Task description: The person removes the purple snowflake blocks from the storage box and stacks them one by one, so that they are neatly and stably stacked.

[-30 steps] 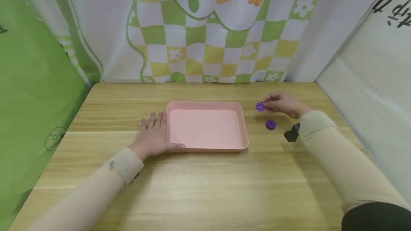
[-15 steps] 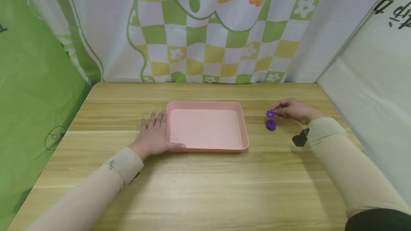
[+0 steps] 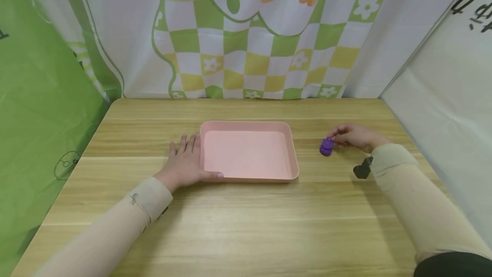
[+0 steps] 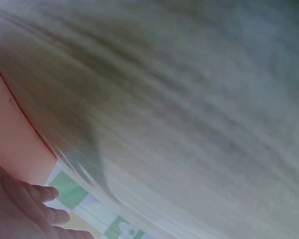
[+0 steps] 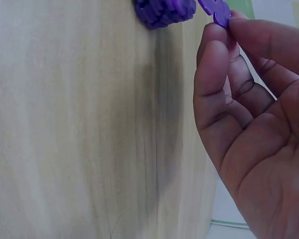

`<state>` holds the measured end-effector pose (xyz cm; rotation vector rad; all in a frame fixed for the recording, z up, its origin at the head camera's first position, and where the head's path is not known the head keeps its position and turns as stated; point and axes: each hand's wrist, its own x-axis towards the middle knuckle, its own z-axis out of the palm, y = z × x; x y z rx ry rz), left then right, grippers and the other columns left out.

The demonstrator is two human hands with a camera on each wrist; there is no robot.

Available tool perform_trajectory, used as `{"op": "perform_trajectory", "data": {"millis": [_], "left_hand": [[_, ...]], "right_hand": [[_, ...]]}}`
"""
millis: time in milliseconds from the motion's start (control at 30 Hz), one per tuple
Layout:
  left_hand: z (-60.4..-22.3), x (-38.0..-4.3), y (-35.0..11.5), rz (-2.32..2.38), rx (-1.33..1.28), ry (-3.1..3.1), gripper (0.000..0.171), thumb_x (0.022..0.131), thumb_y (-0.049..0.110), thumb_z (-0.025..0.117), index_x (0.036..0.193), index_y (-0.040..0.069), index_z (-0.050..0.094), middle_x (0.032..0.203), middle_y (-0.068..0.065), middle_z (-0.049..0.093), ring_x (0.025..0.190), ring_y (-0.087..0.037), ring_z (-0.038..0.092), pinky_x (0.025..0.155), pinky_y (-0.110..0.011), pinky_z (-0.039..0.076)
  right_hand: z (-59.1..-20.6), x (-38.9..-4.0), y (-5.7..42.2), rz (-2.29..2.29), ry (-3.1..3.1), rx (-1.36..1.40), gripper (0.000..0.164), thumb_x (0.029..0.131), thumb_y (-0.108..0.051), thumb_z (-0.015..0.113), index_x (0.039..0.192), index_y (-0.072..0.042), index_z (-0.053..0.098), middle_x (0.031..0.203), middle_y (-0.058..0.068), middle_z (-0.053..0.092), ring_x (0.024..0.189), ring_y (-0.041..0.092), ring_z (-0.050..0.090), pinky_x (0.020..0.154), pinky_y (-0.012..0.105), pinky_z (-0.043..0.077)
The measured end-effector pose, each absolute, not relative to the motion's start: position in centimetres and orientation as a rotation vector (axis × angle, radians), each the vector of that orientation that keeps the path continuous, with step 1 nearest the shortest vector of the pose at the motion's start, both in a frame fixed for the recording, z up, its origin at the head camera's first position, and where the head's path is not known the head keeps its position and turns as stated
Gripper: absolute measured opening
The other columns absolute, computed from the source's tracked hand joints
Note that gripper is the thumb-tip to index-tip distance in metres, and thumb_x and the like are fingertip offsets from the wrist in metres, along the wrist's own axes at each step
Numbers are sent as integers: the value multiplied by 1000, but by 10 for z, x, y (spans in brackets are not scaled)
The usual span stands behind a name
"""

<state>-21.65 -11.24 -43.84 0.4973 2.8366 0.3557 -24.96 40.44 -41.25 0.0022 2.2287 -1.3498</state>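
Between thumb and fingertips my right hand [image 3: 354, 136] pinches a thin purple notched disc [image 3: 328, 142], a snowflake-shaped plastic piece. Right below the disc is a short stack of purple discs [image 3: 325, 151] on the table. In the right wrist view the held disc [image 5: 219, 11] is cut off by the top edge, beside the stack [image 5: 165, 11]. My left hand [image 3: 183, 163] lies with straight, spread fingers at the left side of a pink tray [image 3: 249, 179], its thumb along the front rim. The left wrist view shows part of the hand [image 4: 20, 211] and much blurred sleeve.
The light wooden table [image 3: 230, 225] reaches back to a green and white checked curtain [image 3: 257, 50]. A green cloth [image 3: 42, 97] hangs at the left and a white one [image 3: 446, 84] at the right. A dark wrist camera [image 3: 362, 169] juts below the right cuff.
My right hand has carried the held disc right and toward the front, from behind the stack to just over it. The left hand and the tray have stayed in place.
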Motion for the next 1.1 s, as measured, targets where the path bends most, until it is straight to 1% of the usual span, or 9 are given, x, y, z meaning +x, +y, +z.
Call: {"op": "perform_trajectory", "data": {"millis": [133,333,533,867,1100], "left_hand": [[-440,-217,-112,363,503,2842,145,73,91,61,162,-8,2,169,-29,5,154,-49,-5,118,-69,-10],[-440,-218,-113,357,480,2829,145,73,91,61,162,-6,0,169,-28,4,154,-47,-8,118,-68,-11],[-440,-218,-112,360,473,2822,146,72,91,61,162,-5,-1,169,-28,4,154,-47,-8,118,-68,-12],[-441,-218,-113,368,474,2827,146,72,92,61,163,-5,0,169,-28,5,154,-47,-7,119,-68,-10],[-442,-219,-114,385,485,2830,146,72,91,61,163,-5,0,169,-28,6,154,-47,-5,118,-69,-9]], "right_hand": [[-417,-250,406,-1363,2218,-7,28,105,0,54,126,18,55,98,4,67,79,10,62,73,23,57],[-417,-250,408,-1357,2197,-9,28,105,0,52,127,19,54,99,4,67,80,10,62,74,23,57],[-418,-249,407,-1350,2191,-6,27,105,0,53,125,18,55,98,4,67,80,10,62,75,24,57],[-419,-250,406,-1332,2197,-7,25,106,-2,53,123,15,58,95,2,67,76,9,60,70,23,55],[-422,-249,406,-1326,2203,-4,27,108,-6,52,126,14,57,98,1,66,77,9,58,69,22,54]]}}
